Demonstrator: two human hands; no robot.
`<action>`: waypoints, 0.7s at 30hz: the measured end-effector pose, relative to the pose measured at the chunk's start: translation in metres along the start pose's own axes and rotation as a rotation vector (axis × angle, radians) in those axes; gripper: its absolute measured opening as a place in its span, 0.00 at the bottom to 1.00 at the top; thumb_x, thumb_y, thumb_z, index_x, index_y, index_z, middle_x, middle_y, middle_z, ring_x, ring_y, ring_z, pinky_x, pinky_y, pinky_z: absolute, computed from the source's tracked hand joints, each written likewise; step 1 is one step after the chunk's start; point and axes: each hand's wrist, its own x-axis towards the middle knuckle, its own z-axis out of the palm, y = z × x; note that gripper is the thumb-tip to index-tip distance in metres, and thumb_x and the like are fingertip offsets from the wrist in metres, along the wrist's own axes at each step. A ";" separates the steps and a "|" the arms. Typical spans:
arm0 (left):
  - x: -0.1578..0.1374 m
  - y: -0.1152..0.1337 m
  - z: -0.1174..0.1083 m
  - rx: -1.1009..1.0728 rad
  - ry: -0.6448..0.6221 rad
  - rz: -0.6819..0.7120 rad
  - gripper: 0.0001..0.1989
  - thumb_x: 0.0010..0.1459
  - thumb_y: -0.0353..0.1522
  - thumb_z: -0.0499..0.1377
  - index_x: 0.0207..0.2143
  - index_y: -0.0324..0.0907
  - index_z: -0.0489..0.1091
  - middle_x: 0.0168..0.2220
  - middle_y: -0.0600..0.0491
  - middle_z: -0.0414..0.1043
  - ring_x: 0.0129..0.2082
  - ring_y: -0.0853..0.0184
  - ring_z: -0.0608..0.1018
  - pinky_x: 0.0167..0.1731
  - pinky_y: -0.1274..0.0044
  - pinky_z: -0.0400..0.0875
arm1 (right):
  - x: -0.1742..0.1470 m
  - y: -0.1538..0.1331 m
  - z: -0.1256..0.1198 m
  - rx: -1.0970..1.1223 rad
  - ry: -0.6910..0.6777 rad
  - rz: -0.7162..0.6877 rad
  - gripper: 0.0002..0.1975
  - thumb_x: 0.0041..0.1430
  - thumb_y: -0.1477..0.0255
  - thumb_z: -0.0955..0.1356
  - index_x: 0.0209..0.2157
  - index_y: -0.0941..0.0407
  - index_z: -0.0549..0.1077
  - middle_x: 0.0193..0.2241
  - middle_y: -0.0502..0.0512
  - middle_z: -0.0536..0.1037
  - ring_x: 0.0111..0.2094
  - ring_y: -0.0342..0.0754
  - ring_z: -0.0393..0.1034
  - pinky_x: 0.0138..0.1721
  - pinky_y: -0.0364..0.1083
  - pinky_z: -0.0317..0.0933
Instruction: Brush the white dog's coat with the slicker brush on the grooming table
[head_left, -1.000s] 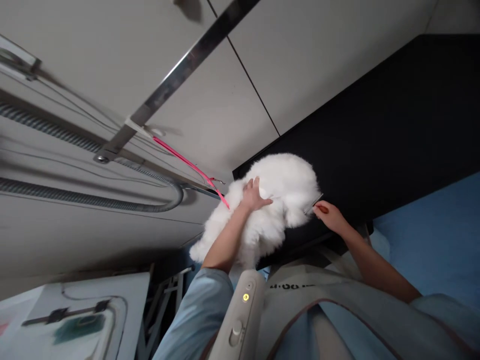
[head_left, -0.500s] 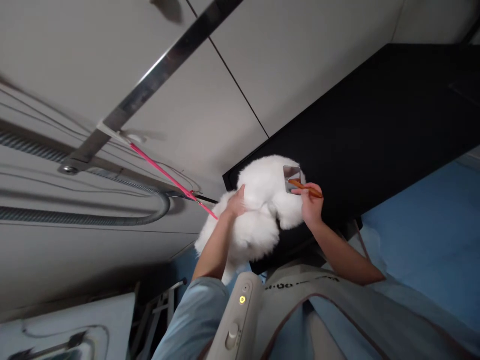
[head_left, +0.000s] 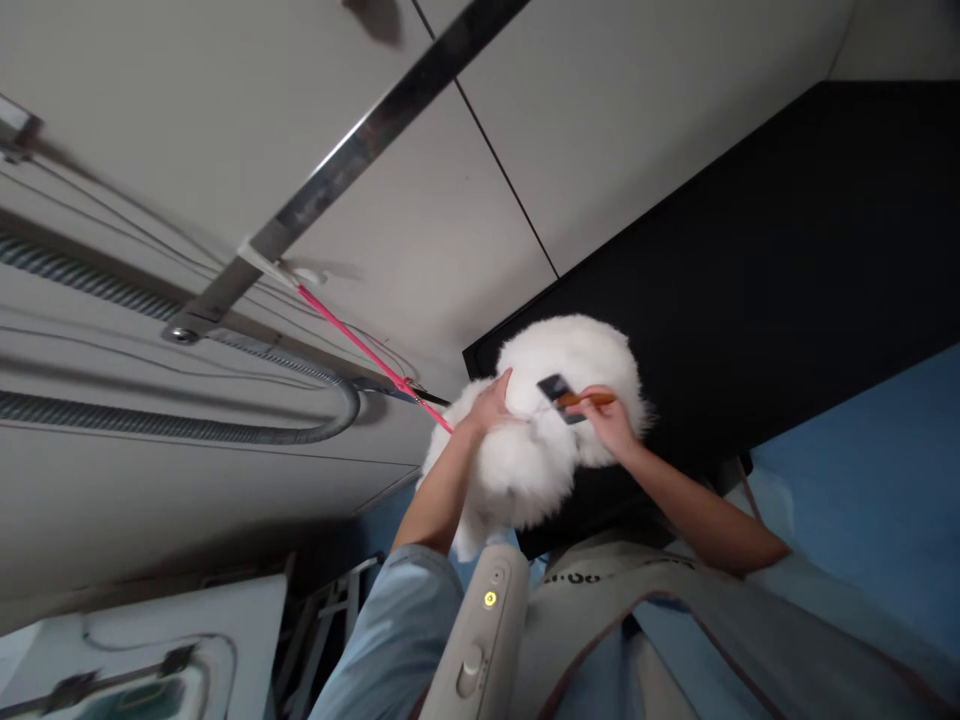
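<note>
A fluffy white dog (head_left: pixel 566 350) is on the black table (head_left: pixel 750 270), near its left end. Against the fur between the dog's head end and its back rests my left hand (head_left: pixel 489 405), thumb apart from the stretched fingers. My right hand (head_left: pixel 611 420) is closed around the orange handle of a slicker brush (head_left: pixel 559 390), whose flat rectangular head lies at the dog's side. Fur hides part of my left fingertips. A pink strap (head_left: pixel 352 340) runs from a metal arm down to the dog's neck area.
The metal arm (head_left: pixel 360 150) crosses overhead at the upper left. A ribbed metal hose (head_left: pixel 262 434) curves along the pale wall cabinets. Below the dog, a pale device with a yellow light (head_left: pixel 480 630) hangs at my chest. A white unit (head_left: pixel 225 620) stands at lower left.
The slicker brush has moved left across the dog's coat with my right hand, and its head has turned. My left hand stays on the fur. The whole view has shifted slightly.
</note>
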 end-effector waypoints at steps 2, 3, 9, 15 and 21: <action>0.000 0.001 -0.001 0.024 -0.022 -0.011 0.65 0.38 0.42 0.75 0.73 0.36 0.45 0.71 0.37 0.51 0.69 0.46 0.60 0.68 0.65 0.55 | 0.001 -0.001 -0.003 -0.005 0.203 -0.110 0.18 0.59 0.52 0.69 0.36 0.51 0.67 0.31 0.55 0.82 0.39 0.55 0.81 0.45 0.55 0.73; 0.000 0.002 -0.001 0.035 -0.032 -0.017 0.65 0.40 0.41 0.75 0.74 0.36 0.43 0.71 0.37 0.50 0.70 0.46 0.59 0.68 0.64 0.55 | 0.000 -0.002 -0.004 -0.017 0.271 -0.166 0.16 0.60 0.53 0.69 0.37 0.51 0.68 0.33 0.56 0.82 0.42 0.55 0.80 0.49 0.55 0.72; -0.003 0.006 -0.003 0.085 -0.060 -0.041 0.65 0.41 0.41 0.73 0.74 0.33 0.42 0.72 0.35 0.47 0.70 0.46 0.59 0.68 0.65 0.56 | 0.007 -0.003 0.001 -0.043 -0.002 -0.058 0.17 0.59 0.53 0.69 0.33 0.52 0.69 0.25 0.51 0.79 0.29 0.52 0.79 0.36 0.52 0.75; 0.001 0.002 -0.002 0.073 -0.052 -0.043 0.65 0.41 0.43 0.74 0.74 0.35 0.43 0.70 0.35 0.52 0.68 0.43 0.61 0.67 0.63 0.57 | 0.016 -0.015 -0.012 -0.132 0.208 -0.222 0.12 0.58 0.59 0.71 0.33 0.51 0.70 0.30 0.53 0.80 0.36 0.53 0.80 0.44 0.53 0.74; 0.003 0.001 -0.001 0.120 -0.067 -0.071 0.64 0.44 0.45 0.73 0.74 0.35 0.41 0.70 0.36 0.53 0.68 0.46 0.62 0.67 0.65 0.59 | 0.023 -0.010 -0.010 -0.117 0.177 -0.126 0.13 0.55 0.59 0.71 0.32 0.52 0.69 0.23 0.49 0.76 0.26 0.48 0.76 0.31 0.47 0.71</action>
